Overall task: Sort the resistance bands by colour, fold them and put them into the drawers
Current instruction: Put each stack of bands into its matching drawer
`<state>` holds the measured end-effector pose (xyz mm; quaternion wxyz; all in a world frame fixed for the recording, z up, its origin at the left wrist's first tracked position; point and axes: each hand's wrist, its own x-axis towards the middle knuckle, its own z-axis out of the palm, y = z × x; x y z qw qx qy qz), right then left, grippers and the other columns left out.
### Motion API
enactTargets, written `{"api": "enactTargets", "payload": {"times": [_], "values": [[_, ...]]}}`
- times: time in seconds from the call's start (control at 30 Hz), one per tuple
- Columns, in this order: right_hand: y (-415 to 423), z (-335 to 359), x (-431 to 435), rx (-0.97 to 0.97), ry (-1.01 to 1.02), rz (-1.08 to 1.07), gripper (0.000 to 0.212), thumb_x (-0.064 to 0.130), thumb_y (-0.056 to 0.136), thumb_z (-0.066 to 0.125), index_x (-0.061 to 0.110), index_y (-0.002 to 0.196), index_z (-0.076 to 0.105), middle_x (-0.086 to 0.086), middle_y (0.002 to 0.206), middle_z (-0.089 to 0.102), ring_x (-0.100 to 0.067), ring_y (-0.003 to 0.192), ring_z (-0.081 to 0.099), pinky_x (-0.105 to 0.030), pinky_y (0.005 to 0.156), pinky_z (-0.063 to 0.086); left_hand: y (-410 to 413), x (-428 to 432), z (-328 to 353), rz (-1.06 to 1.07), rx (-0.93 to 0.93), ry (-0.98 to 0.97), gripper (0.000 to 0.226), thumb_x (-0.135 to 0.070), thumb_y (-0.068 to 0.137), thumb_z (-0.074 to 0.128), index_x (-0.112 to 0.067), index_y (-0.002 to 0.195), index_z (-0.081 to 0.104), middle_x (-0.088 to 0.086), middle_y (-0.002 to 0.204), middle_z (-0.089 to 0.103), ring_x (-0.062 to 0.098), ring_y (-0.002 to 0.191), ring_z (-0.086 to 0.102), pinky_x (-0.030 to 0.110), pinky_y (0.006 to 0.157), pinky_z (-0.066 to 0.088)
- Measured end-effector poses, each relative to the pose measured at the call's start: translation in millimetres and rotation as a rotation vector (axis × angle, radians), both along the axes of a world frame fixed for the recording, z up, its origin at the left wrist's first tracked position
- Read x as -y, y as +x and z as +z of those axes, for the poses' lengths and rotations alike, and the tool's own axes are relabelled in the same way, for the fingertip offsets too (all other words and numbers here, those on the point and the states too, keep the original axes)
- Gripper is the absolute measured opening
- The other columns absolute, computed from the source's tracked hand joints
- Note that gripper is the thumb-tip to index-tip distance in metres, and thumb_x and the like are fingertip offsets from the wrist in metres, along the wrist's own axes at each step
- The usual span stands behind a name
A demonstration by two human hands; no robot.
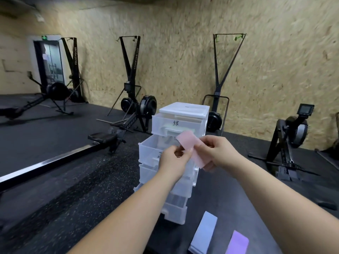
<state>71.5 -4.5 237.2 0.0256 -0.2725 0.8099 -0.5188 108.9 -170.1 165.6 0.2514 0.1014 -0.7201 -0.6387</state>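
Left hand (171, 159), right hand (217, 153): pinch grip on pink band (189, 141) by pulled-out drawer (146, 153).

loc: gym | ski ergs (130, 77) + rowers (293, 130) by OSB wall (183, 52) | rubber floor (45, 138)

2 bands (205, 233) lie on the surface (211, 198) front-right of the drawer unit (183, 110), machines (132, 99) seemingly against the wall (183, 52) behind.
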Motion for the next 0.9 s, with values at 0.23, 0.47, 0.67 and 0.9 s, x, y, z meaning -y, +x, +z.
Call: {"api": "enactTargets", "payload": {"times": [0.23,0.47,0.67,0.9], "values": [[-43,20,48,-0.092,0.27,-0.003,0.016,0.036,0.1,0.067,0.021,0.106,0.072,-0.013,0.081,0.075,-0.039,0.053,0.073,-0.033,0.044,0.053,-4,59,-25,0.062,0.07,-0.07,0.043,-0.044,0.086,0.085,-0.024,0.121,0.069,-0.009,0.101,0.07,0.007,0.092,0.068,0.018,0.071,0.047],[-58,5,45,-0.03,0.182,0.042,0.015,0.03,0.101,0.069,0.022,0.111,0.075,-0.015,0.092,0.074,-0.043,0.059,0.074,-0.044,0.051,0.06,-17,61,-27,0.005,0.035,-0.155,0.036,-0.038,0.09,0.082,-0.023,0.121,0.069,-0.009,0.093,0.069,0.006,0.079,0.066,0.013,0.069,0.048],[-69,-36,-17,0.13,-0.03,-0.014,0.017,0.03,0.101,0.071,0.02,0.113,0.078,-0.014,0.096,0.077,-0.028,0.067,0.069,-0.042,0.055,0.058,-28,10,-48,-0.081,-0.038,-0.187,0.033,-0.031,0.089,0.084,-0.029,0.12,0.071,-0.004,0.091,0.072,0.002,0.069,0.059,0.018,0.075,0.052],[-94,-91,-93,0.286,-0.091,-0.183,0.016,0.028,0.1,0.071,0.024,0.113,0.08,-0.007,0.106,0.08,-0.016,0.077,0.071,-0.028,0.057,0.052,-38,-44,-76,-0.182,-0.145,-0.355,0.034,-0.028,0.09,0.082,-0.032,0.121,0.07,-0.009,0.086,0.068,0.008,0.071,0.06,0.028,0.077,0.057]]}}
